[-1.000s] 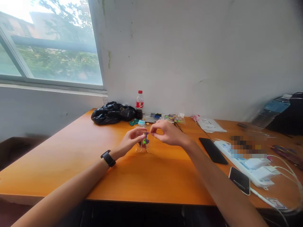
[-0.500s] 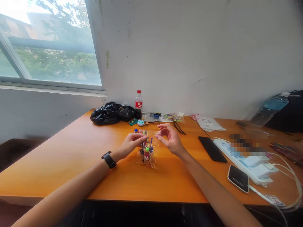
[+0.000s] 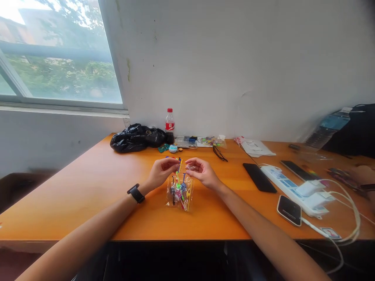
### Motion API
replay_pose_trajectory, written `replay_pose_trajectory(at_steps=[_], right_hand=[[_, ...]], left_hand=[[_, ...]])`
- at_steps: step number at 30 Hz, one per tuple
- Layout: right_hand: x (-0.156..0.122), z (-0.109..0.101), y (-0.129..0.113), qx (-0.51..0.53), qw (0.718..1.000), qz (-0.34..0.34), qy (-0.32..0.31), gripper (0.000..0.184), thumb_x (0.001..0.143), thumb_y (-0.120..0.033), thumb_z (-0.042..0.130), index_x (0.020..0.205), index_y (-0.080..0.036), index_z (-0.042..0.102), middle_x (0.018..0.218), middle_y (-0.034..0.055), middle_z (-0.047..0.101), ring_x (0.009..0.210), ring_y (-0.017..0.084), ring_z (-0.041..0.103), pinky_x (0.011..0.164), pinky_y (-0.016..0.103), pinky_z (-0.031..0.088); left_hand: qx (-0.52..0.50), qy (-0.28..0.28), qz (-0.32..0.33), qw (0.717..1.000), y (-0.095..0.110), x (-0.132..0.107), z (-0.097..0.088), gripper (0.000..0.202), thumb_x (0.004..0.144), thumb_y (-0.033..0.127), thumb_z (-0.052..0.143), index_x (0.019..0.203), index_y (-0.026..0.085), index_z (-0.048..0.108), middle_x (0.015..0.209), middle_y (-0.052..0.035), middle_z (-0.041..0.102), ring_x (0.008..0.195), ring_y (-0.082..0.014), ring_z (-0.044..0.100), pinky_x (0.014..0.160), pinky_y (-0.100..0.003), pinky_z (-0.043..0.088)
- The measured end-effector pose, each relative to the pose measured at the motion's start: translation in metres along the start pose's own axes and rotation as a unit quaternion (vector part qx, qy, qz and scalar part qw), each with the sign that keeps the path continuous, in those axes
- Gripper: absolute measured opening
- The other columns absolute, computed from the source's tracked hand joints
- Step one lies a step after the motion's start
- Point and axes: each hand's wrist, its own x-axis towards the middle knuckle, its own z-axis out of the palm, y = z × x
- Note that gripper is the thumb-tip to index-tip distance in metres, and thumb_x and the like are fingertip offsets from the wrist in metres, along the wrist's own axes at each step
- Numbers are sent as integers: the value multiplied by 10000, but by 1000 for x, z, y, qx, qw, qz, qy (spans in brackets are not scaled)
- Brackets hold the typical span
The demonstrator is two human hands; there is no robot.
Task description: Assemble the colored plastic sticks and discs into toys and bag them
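A clear plastic bag [image 3: 186, 206] of small colourful plastic pieces hangs upright between my hands, just above or touching the table; I cannot tell which. Blue, green, yellow, pink and black parts show through the film. My left hand [image 3: 159, 171] is closed, thumb and fingertips pinching the bag's upper left edge. On the other side my right hand [image 3: 205, 172] pinches crumpled clear film at the upper right of the bag. Several colourful pieces lie behind the bag, partly hidden by the fingers.
Along the wall stand a black plastic bag [image 3: 129, 139] and a cola bottle [image 3: 169, 124]. On the wooden table's [image 3: 73, 195] right side are a black phone [image 3: 259, 177], a white power strip [image 3: 281, 185] with cables and a charging phone [image 3: 289, 210]. Another person's hand [image 3: 365, 175] shows at far right.
My right hand has moved slightly left and its fingers have drawn closer together. The bag stays between my hands. The view has shifted a little.
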Motion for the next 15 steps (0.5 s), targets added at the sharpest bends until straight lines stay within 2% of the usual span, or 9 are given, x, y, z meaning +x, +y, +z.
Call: replay_pose_trajectory(at_steps=[4, 10, 15], right_hand=[[-2, 0, 4, 4, 1000, 4, -2, 413, 740, -391, 902, 1076, -214, 740, 971, 37, 714, 904, 176, 696, 911, 346, 585], [-2, 2, 4, 6, 1000, -3, 25, 352, 818, -494, 820, 982, -194, 733, 847, 35, 710, 749, 164, 662, 696, 299, 553], [0, 1, -2, 4, 998, -14, 54, 317, 812, -479, 806, 942, -199, 733, 810, 33, 715, 746, 169, 666, 683, 292, 533]], left_hand=[[-1, -9, -15, 1000, 5, 0, 1, 341, 878, 486, 810, 935, 151, 779, 822, -64, 750, 750, -169, 669, 741, -313, 562], [-13, -3, -33, 999, 7, 1, 0, 376, 855, 502, 830, 943, 140, 781, 813, -70, 755, 727, -167, 669, 709, -304, 554], [-22, -20, -40, 999, 6, 2, -5, 375, 833, 456, 861, 1041, 152, 788, 917, -94, 793, 795, -191, 710, 727, -313, 570]])
